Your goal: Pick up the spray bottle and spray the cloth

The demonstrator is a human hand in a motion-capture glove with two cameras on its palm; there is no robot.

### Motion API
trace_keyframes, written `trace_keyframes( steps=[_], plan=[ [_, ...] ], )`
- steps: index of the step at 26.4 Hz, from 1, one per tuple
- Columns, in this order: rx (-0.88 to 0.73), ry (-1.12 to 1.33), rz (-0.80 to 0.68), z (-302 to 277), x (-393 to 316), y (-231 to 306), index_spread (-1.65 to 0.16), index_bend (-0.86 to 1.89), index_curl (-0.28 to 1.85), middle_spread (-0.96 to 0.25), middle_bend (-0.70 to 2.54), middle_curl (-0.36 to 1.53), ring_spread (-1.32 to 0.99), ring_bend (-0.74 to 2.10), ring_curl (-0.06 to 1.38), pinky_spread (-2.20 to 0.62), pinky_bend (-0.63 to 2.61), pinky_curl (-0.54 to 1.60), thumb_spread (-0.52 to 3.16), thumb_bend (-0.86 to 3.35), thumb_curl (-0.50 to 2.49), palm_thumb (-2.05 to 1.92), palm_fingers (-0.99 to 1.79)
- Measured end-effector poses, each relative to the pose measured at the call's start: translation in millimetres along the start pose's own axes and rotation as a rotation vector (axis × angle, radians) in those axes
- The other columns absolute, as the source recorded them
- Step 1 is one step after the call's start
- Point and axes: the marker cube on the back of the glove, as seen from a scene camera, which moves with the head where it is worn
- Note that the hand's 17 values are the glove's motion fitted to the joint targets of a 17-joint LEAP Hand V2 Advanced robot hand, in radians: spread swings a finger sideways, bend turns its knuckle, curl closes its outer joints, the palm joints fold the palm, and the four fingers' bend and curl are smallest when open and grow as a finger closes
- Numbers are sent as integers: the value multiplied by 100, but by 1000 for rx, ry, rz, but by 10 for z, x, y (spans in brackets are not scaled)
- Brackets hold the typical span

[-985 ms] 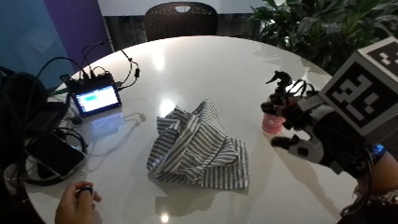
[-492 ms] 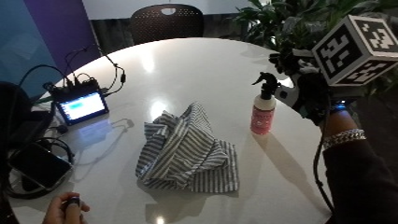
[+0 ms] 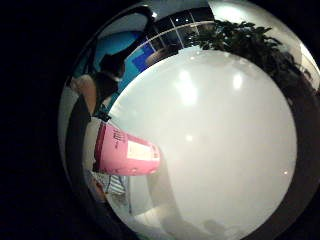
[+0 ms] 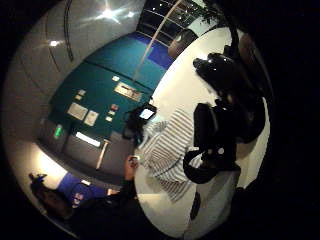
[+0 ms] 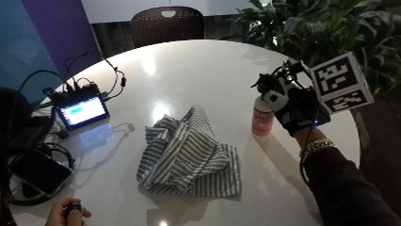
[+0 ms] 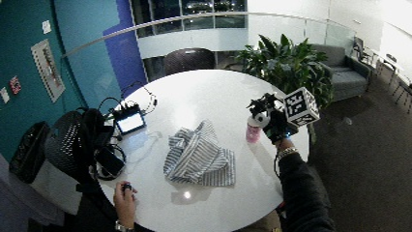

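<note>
A pink spray bottle (image 5: 262,121) with a black trigger head stands upright on the round white table (image 5: 206,70), right of the cloth. The crumpled grey-and-white striped cloth (image 5: 188,155) lies in a heap near the table's middle. My gloved right hand (image 5: 300,113) is level with the bottle's head on the side away from the cloth, palm towards it, fingers not seen round it. The wide view shows the same: bottle (image 6: 253,134), cloth (image 6: 196,157), hand (image 6: 278,128). In the palm views the pink body (image 3: 127,152) and the black spray head (image 4: 225,100) are close, with the cloth (image 4: 167,145) beyond.
A small lit screen with cables (image 5: 80,110) sits at the table's left edge, a black device (image 5: 31,172) below it. A bare hand (image 5: 66,214) holds a small object at the near edge. A chair (image 5: 168,21) and plants (image 5: 325,28) stand behind the table.
The outside camera has shifted. My hand has closed the gap from the right and now sits against the bottle's head. Bottle and cloth stay in place.
</note>
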Motion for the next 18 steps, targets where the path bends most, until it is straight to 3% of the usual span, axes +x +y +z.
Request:
trace_keyframes(
  steps=[8,14,18],
  plan=[
    [55,-278,1,266,51,58,-31,22,34,-21,49,45,-20,43,36,5,17,26,124,10,28,73,119],
    [108,-231,-67,228,-9,114,-29,15,36,-21,51,48,-22,48,38,-9,32,31,132,6,25,67,133],
    [9,-183,-167,36,-292,37,-28,18,38,-21,54,49,-21,55,41,-20,40,35,135,2,22,61,143]
  ],
)
